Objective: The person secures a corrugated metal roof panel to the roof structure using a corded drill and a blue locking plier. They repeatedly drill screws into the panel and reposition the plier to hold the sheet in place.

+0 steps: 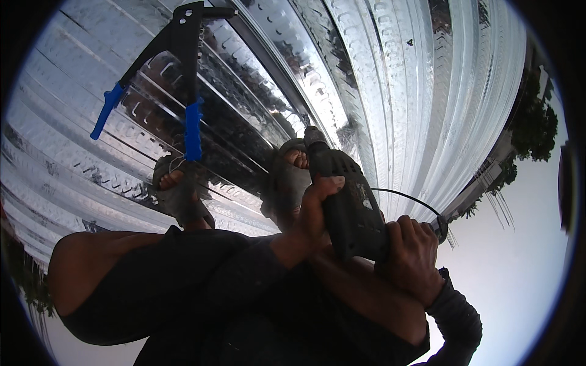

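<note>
Silvery ribbed metal sheets [390, 79] spread out beneath the person, and over them a black power drill [354, 213] sat right of centre, tilted so that its chuck [315, 135] pointed up and a little left, toward a narrow seam in the metal; whether the tip touched the sheet could not be told. Both hands were clamped on the drill: the left hand [315, 201] gripped the left side of its body near the front, thumb laid across the casing, while the right hand [412, 244] was curled at its rear on the right, its fingers bent. A black cable [412, 194] arced behind the tool toward the right hand. Well apart, at upper left, was a black hand riveter [190, 67] with its two blue grips [193, 131] spread wide. Two feet in grey shoes [284, 189] stood on the metal between bent legs in dark cloth. Trees [534, 125] and pale sky [513, 256] showed at the right.
</note>
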The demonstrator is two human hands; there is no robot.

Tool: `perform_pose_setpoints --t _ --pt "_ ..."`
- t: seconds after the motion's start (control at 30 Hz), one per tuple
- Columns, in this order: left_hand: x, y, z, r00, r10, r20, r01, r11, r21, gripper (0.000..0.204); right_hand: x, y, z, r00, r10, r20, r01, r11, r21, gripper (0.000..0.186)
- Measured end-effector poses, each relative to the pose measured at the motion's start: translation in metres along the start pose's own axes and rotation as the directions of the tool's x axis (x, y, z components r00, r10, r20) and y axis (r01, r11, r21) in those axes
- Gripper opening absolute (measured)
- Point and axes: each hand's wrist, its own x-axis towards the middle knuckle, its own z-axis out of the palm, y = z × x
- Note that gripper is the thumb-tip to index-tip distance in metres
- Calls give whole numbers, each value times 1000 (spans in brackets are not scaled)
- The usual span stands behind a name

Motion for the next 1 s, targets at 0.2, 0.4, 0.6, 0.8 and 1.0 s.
perform_pose_setpoints --t 0.2,0.4,0.6,0.8,1.0 --pt "-3 7 7 999 -11 -42 13 999 37 68 6 -1 0 1000 1 25 -1 1000 13 34" --pt "-9 10 10 1000 18 19 -18 1000 1 71 23 -7 -22 992 -83 96 99 980 -175 38" --pt "-19 17 34 986 163 -31 -162 986 25 64 43 -12 -46 984 -95 151 132 955 -265 35" --pt "-15 11 18 971 237 -3 -237 968 -88 52 38 -15 -41 978 -206 11 203 951 -235 29" --pt "-18 15 3 969 195 149 -183 979 -96 38 22 -16 -32 944 -318 -90 288 925 -246 23"
